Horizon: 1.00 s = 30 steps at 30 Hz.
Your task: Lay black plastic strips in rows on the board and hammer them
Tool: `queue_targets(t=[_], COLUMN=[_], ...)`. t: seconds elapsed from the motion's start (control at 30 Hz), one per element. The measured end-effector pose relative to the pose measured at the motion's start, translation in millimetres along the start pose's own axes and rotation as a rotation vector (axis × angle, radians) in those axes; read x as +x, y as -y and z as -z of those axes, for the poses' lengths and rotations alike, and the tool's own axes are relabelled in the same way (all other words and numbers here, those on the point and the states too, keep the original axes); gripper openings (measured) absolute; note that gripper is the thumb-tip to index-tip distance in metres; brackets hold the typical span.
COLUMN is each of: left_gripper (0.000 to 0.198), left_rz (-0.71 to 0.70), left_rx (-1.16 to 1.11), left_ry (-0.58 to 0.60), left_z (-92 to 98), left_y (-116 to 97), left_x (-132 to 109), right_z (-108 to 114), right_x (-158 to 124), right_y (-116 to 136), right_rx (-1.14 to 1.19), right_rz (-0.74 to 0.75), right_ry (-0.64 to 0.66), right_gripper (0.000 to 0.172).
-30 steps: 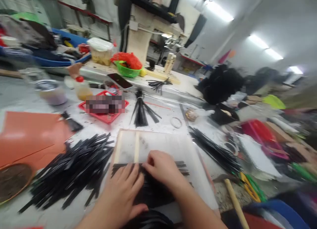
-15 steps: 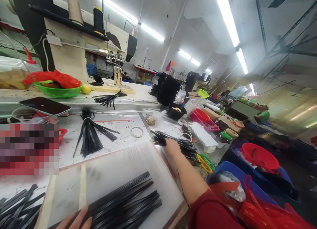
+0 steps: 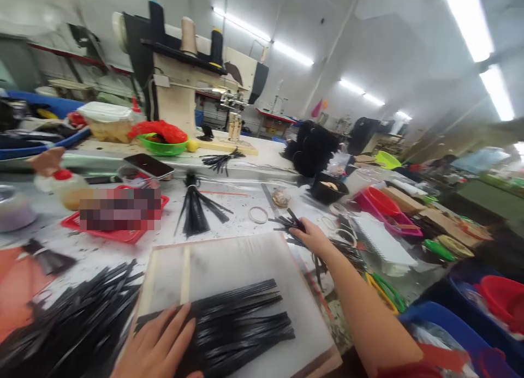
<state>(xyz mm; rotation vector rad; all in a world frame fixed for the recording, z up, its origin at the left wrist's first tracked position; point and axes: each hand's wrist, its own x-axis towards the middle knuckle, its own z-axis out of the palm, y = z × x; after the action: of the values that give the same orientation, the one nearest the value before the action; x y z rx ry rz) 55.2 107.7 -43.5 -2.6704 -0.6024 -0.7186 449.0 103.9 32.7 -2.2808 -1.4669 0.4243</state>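
Note:
My left hand (image 3: 159, 340) lies flat, fingers stretched out, on a row of black strips (image 3: 241, 323). These strips rest on a pale flat board (image 3: 233, 263) directly in front of me. Beyond the board's far right corner, my right hand (image 3: 314, 237) is closed around a few thin black strips (image 3: 292, 221), their ends poking out past the fingers. More dark strips lie under and behind that hand, partly hidden by it. A tied black bundle (image 3: 196, 211) sits on the table past the board, and a large loose pile of strips (image 3: 82, 307) spreads at the left.
A sewing machine (image 3: 180, 100) stands at the back. A white ring (image 3: 258, 215), a black bowl (image 3: 328, 188) and a spiral notebook (image 3: 382, 241) are on the table. A red basket (image 3: 135, 233) is at left; a blue tub (image 3: 434, 318) stands to the right.
The view has swung left, so the table appears shifted right. My right hand has lifted some black strips, which now stick out from its fingers. More of my left hand shows on the strips.

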Motion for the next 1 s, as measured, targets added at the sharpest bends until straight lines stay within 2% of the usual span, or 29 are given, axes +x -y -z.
queue_targets(t=[0.13,0.27,0.37,0.47,0.6,0.8,1.0], left_gripper=[0.051,0.054,0.056,0.055,0.055,0.054,0.054], left_rz=[0.071,0.201,0.241,0.258,0.295,0.314,0.316], left_rx=[0.003,-0.06,-0.079,-0.086,-0.088,-0.111,-0.125], left_ry=[0.095,0.177,0.214,0.233,0.243,0.284,0.29], left_z=[16.3,28.8,37.7,41.8,40.4,38.6,39.5], left_y=[-15.0,-21.7,-22.1,-22.5,-25.6,-27.8,-27.7], left_x=[3.8,-1.2,-6.4,-10.9,-14.6,-14.6,-14.6], right_z=[-39.8,-79.8,-103.0,-120.6,-133.0,-135.1,-134.6], right_x=[-20.0,-43.5,-55.2,-61.1,-63.6,-63.9,-64.8], right_y=[70.2,130.5,158.7,171.6,172.6,166.3,165.7], right_rx=[0.273,0.69,0.721,0.694,0.563,0.502,0.364], right_rz=[0.181,0.214,0.222,0.212,0.195,0.302,0.335], right_ry=[0.323,0.699,0.836,0.863,0.822,0.755,0.736], right_gripper=[0.019,0.026,0.022,0.019,0.014,0.022,0.015])
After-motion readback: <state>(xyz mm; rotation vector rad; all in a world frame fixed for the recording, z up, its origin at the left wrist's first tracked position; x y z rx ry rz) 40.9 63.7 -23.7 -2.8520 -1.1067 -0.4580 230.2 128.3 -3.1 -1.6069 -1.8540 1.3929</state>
